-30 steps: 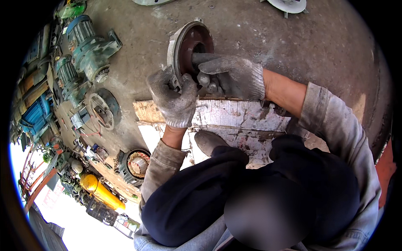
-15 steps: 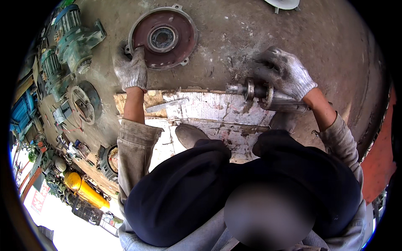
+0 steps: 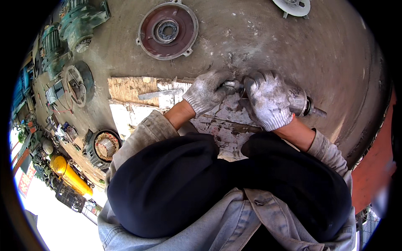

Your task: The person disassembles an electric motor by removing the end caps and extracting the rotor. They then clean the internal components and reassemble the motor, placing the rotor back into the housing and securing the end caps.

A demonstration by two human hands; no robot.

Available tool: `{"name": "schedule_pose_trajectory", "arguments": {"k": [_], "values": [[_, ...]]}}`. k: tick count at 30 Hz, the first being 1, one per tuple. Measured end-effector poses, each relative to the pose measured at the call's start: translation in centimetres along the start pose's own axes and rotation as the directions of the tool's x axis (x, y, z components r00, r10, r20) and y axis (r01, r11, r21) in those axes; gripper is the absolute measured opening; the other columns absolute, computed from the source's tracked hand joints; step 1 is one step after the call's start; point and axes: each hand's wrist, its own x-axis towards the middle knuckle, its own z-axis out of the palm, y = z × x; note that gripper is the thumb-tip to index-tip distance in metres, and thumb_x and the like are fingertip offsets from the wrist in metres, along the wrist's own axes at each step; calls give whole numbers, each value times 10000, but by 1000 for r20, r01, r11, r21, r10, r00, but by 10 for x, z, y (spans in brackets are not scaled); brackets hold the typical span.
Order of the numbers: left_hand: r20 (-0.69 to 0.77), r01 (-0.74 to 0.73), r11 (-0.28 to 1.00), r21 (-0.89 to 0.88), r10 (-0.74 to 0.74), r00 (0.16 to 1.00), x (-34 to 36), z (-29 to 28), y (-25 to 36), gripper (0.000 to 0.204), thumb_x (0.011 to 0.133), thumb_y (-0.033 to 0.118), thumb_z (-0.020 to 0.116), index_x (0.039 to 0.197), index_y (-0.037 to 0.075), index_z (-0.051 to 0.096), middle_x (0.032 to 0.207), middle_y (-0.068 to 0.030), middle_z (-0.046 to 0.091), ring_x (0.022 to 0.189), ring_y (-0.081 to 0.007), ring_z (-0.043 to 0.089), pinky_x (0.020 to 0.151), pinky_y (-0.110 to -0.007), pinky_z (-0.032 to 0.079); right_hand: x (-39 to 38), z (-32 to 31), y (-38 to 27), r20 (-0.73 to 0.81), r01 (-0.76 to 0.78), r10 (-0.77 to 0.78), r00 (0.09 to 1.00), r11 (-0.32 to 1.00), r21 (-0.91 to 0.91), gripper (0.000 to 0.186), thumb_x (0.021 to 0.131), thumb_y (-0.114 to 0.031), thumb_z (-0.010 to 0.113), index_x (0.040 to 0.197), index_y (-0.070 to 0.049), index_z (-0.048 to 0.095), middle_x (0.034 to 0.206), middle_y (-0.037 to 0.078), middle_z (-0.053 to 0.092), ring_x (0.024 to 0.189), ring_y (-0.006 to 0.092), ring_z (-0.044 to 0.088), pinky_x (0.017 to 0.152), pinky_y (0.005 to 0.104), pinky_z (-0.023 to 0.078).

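A motor rotor (image 3: 298,100) with a steel shaft lies crosswise in front of me, at the right end of the cardboard. My left hand (image 3: 210,92), in a dirty white knit glove, closes its fingers round the shaft's left end. Over the rotor's left part lies my right hand (image 3: 269,98), gloved alike, with fingers curled round it; the bearing there is hidden. The right shaft end sticks out past the rotor body. Farther off to the left, a round reddish-brown motor end cover (image 3: 147,34) rests on the floor, touched by neither hand.
Stained cardboard (image 3: 130,90) covers the floor before my feet, with a flat metal strip (image 3: 160,94) on it. Green motors (image 3: 79,29), a wheel-like pulley (image 3: 86,85) and a motor stator (image 3: 104,146) stand left. A white fan (image 3: 295,6) lies far right.
My left hand has left the end cover and moved right to the shaft's left end. My right hand has come down onto the rotor and closed round it.
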Motion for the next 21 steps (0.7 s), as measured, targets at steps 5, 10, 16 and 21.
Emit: {"name": "schedule_pose_trajectory", "arguments": {"k": [5,10,16,21], "values": [[39,63,998,17,-63,997,2,0,-4,310,918,190,768,1188,42,731,1077,-218,726,1026,-429,694,924,-514,559,56,-37,12,434,-171,118,893,982,84,442,812,-350,843,1055,3,733,990,205,753,991,382,714,887,479,564],[-74,-48,999,-10,47,996,0,17,-14,374,919,246,789,1215,29,716,1089,-225,724,1013,-424,702,902,-506,562,70,-44,35,603,-356,145,785,901,248,478,788,-384,887,1034,0,744,978,186,768,927,363,734,825,449,565],[-55,-34,999,4,34,998,0,12,-10,360,917,235,798,1203,31,716,1091,-215,734,1026,-416,716,883,-488,584,18,-10,1,70,79,-78,995,997,-23,422,770,-365,854,1022,-49,731,1009,175,716,1034,373,668,956,530,523],[-113,-68,998,0,68,991,3,14,-12,351,915,207,793,1221,51,720,1094,-218,730,1021,-420,715,900,-494,578,76,-46,99,-254,-40,-58,965,930,-366,165,958,-177,698,1065,-74,770,1099,154,760,1039,375,715,899,499,561]]}}
